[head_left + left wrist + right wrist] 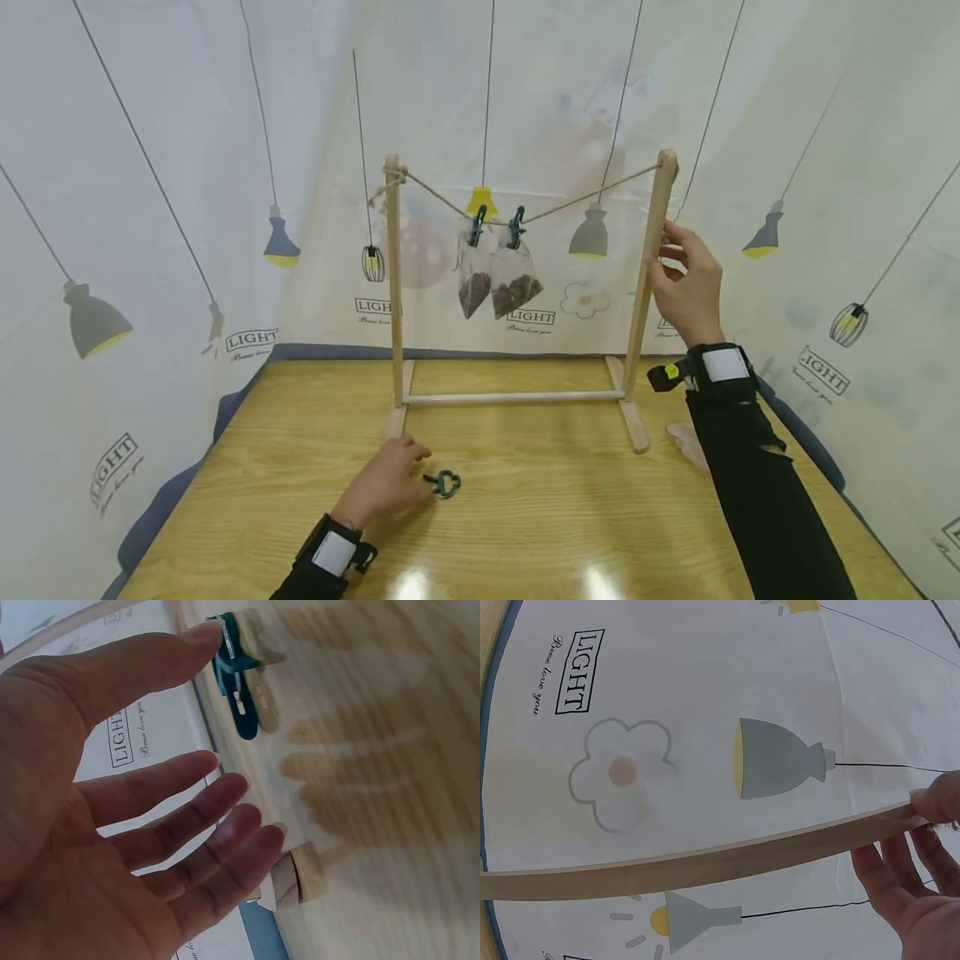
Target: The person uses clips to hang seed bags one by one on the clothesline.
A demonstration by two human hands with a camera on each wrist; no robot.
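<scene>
My right hand holds the right wooden post of a rack, thumb on one side and fingers on the other; the right wrist view shows this grip on the post. Low at the left, my left hand is spread just over the table, beside a dark green spring clip. In the left wrist view the thumb tip is right at the clip, while the other fingers hang apart around nothing. From the sagging rope hang two see-through sachets with dark contents, each under a green clip.
A white crossbar joins the rack's wooden feet on the wooden table. Partly behind my right forearm lies a pale sachet-like thing. Printed cloth with lamp drawings hangs around the table.
</scene>
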